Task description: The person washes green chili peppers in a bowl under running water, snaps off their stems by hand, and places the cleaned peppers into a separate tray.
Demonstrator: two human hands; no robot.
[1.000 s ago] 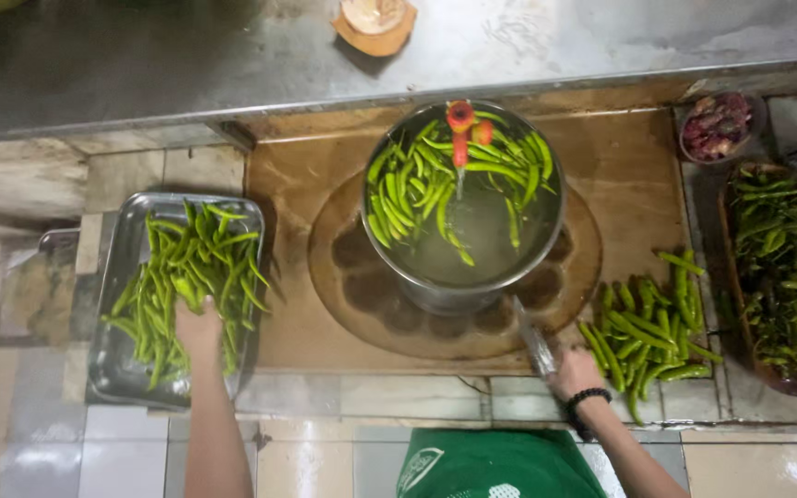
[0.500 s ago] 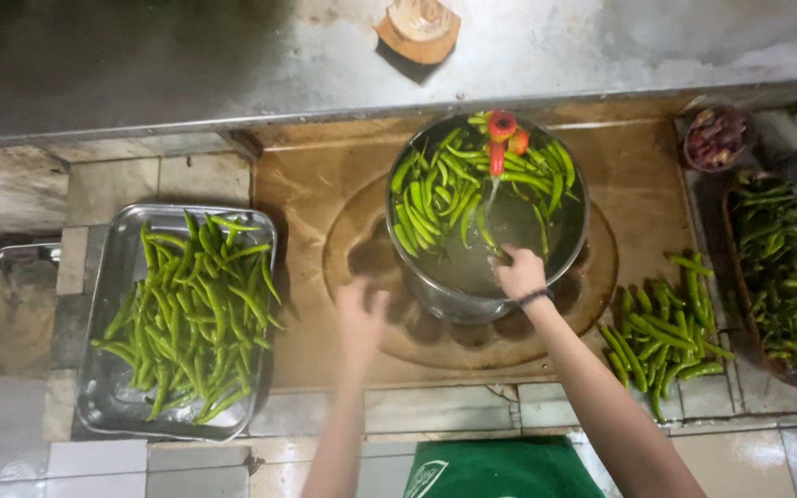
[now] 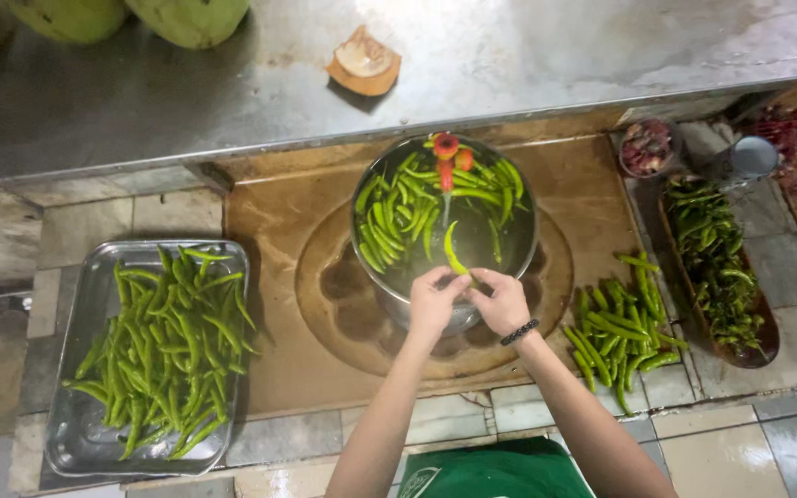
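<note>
Green chilli (image 3: pixel 454 251) pinched by both hands (image 3: pixel 468 300) over steel bowl (image 3: pixel 518 254), tray (image 3: pixel 80 433) left, loose chillies (image 3: pixel 620 327) right

Glossy green chillies (image 3: pixel 435 207) are floating in a shiny metal bowl (image 3: pixel 518 254) (wet inside); the steel tray (image 3: pixel 80 433) is looking dull.

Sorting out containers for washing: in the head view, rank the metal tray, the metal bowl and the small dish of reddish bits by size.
1. Metal tray, largest.
2. Metal bowl, round, somewhat smaller.
3. Small dish, clearly the smallest.
</note>
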